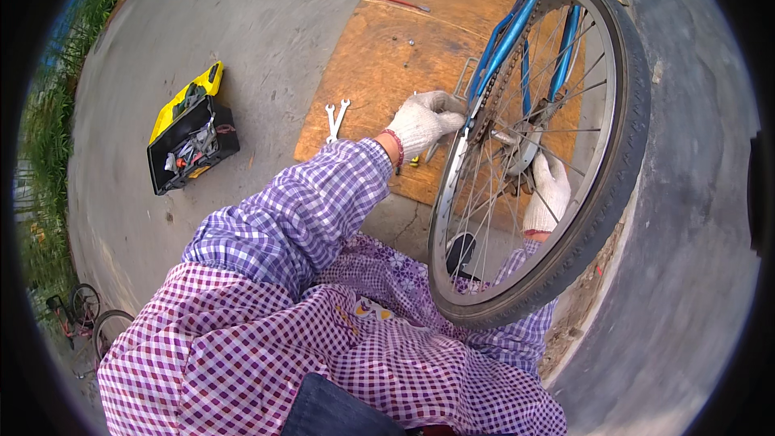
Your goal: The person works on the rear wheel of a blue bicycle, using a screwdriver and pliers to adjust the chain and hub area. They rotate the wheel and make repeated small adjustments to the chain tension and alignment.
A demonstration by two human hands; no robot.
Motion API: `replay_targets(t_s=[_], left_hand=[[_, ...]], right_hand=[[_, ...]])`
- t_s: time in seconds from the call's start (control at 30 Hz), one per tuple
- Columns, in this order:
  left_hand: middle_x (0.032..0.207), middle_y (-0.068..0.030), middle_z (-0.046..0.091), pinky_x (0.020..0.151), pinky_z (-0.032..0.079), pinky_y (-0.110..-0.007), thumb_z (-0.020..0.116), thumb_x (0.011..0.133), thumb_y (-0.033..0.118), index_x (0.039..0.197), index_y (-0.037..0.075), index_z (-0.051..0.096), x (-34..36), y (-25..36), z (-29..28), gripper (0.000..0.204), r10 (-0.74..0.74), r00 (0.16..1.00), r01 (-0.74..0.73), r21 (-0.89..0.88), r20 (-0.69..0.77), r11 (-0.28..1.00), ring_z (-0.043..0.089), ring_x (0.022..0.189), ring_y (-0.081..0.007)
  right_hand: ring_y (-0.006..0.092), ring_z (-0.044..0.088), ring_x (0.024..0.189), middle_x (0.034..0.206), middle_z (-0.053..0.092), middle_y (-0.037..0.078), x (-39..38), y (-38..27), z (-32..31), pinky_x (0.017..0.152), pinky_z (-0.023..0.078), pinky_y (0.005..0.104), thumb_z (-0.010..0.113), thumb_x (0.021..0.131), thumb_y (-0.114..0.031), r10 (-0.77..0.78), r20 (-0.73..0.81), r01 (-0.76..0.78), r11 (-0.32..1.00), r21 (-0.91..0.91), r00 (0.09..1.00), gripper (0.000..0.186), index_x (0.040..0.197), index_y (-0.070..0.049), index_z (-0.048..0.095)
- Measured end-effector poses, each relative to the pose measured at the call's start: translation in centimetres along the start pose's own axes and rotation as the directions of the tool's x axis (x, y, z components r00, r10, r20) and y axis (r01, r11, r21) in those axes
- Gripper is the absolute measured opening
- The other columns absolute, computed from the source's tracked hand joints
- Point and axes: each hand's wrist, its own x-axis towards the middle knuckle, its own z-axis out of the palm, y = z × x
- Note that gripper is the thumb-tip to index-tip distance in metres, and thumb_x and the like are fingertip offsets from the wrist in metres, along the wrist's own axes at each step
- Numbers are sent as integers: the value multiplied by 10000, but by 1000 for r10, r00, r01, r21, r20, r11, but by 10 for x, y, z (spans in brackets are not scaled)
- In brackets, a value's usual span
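Note:
A blue bicycle frame (517,31) with a spoked wheel (632,105) stands in front of me on the right. Its chain (529,12) runs down to the hub (521,153). My left hand (424,123), in a white knit glove, is closed at the frame end beside the chain, its fingertips pinched together; what they grip is hidden. On the wheel's other side, seen through the spokes, my right hand (550,192) in a matching glove reaches up to the hub area. Its fingers are curled there, partly covered by spokes and metal parts.
Under the bicycle lies a wooden board (363,56) with two wrenches (336,119) and a red screwdriver (400,2) on it. A black and yellow toolbox (194,145) sits opened to the left. Other bicycles (87,307) stand at the lower left. A grey wall (702,194) rises on the right.

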Motion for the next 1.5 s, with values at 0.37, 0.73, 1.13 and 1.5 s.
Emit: replay_targets(t_s=[0.37, 0.73, 1.13, 1.5], left_hand=[[892, -75, 723, 717, 585, -288, 705, 960, 146, 1221, -37, 699, 1, -19, -20, 319, 21, 999, -22, 19, 45, 1000, 693, 768, -129], [1058, -114, 767, 761, 616, -308, 688, 928, 88, 1190, -23, 736, 16, -41, -4, 288, -8, 995, 9, -3, 98, 1000, 736, 828, -143], [1006, -80, 746, 756, 583, -290, 665, 955, 108, 1228, -1, 710, 37, -59, 1, 297, 98, 992, -113, 196, 81, 974, 719, 869, -123], [1010, -82, 747, 742, 579, -294, 657, 963, 135, 1267, 3, 700, 33, -53, 5, 334, 45, 995, -58, 143, 87, 988, 721, 854, -127]], right_hand=[[171, 670, 996, 1232, 709, 140, -28, 23, 30, 783, 523, 307, 670, 1041, -204, -205, -14, 202, 973, -108, 979, 436, 1384, 59, 615], [205, 666, 1137, 1312, 677, 151, -15, 38, 10, 973, 527, 334, 599, 1065, -149, -122, -1, 121, 982, -145, 992, 438, 1436, 79, 557], [186, 674, 1077, 1256, 694, 135, 3, 57, 10, 926, 538, 323, 592, 1073, -159, -89, 23, 90, 995, -33, 996, 412, 1418, 65, 578], [241, 683, 1144, 1298, 676, 189, -5, 44, 7, 989, 541, 350, 595, 1057, -135, -67, 33, 68, 997, -28, 997, 456, 1434, 113, 529]])
